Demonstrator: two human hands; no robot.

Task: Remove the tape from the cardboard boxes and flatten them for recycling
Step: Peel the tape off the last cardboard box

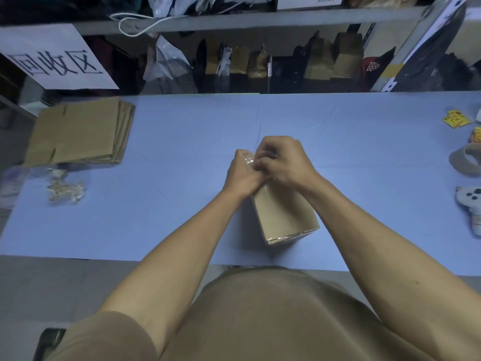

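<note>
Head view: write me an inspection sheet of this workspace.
Surface: blue table.
Job's things: cardboard box lies between the forearms, clear tape at its far end and near end; flattened boxes stacked far left.
Clutter: crumpled tape scraps left; tape roll, yellow stickers, small toy right.
Grips: left hand and right hand both pinch the tape.
Cables: white cord hanging off the shelf.
Surroundings: shelf of bags and cartons; handwritten paper sign.

Brown cardboard box, clear glossy tape, pale blue table.
</note>
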